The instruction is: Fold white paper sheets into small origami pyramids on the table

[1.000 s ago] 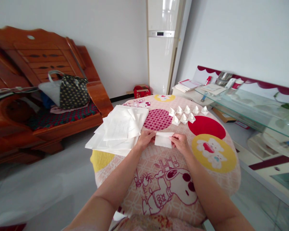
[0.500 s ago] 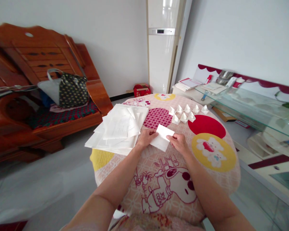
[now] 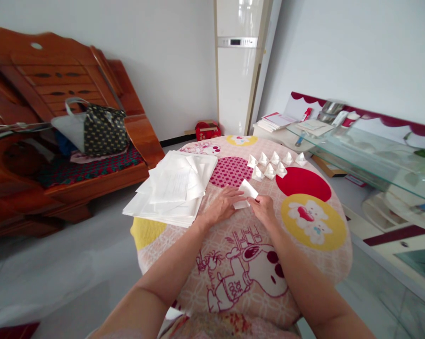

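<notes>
A small folded sheet of white paper [image 3: 248,189] lies on the round table, between my two hands. My left hand [image 3: 224,205] is laid over its left part with the fingers stretched out, covering some of it. At the paper's right edge, my right hand [image 3: 263,209] pinches it between thumb and fingers. Beyond my right hand stand several small folded white paper shapes [image 3: 269,172] with pointed tops, in two rows. To the left is a loose pile of white paper sheets [image 3: 170,186], some with faint print.
A patterned cloth [image 3: 248,282] covers the round table. On the left, a wooden bench [image 3: 138,136] carries a dark patterned bag [image 3: 104,129]. A glass-topped cabinet [image 3: 368,155] with items on it runs along the right wall. A tall white air conditioner [image 3: 236,84] stands behind.
My left hand has moved right from the paper's left edge and now lies across it. Less of the paper shows. My right hand stays at the right edge.
</notes>
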{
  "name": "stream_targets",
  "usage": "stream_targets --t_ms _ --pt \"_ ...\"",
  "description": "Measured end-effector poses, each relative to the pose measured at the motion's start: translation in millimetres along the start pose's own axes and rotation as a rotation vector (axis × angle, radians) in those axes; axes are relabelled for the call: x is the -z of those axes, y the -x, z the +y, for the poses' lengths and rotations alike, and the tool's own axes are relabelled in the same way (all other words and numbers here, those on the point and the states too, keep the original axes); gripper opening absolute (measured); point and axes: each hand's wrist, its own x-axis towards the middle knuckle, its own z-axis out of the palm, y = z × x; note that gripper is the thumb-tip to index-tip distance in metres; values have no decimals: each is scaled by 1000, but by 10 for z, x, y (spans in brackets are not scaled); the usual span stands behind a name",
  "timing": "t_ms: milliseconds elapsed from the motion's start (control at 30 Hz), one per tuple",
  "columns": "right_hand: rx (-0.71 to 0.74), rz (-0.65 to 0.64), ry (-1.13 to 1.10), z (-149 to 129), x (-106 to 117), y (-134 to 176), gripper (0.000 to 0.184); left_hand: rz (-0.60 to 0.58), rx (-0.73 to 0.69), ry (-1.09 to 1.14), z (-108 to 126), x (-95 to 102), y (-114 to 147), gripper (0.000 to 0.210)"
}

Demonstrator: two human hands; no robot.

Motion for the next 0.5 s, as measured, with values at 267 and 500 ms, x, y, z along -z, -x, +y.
stream_targets --t_ms 267,500 --pt "-58 -46 -271 43 57 -29 30 -84 -34 13 -186 0 19 37" --pt "-24 -169 -78 10 231 -22 68 -135 -2 66 -258 43 45 39"
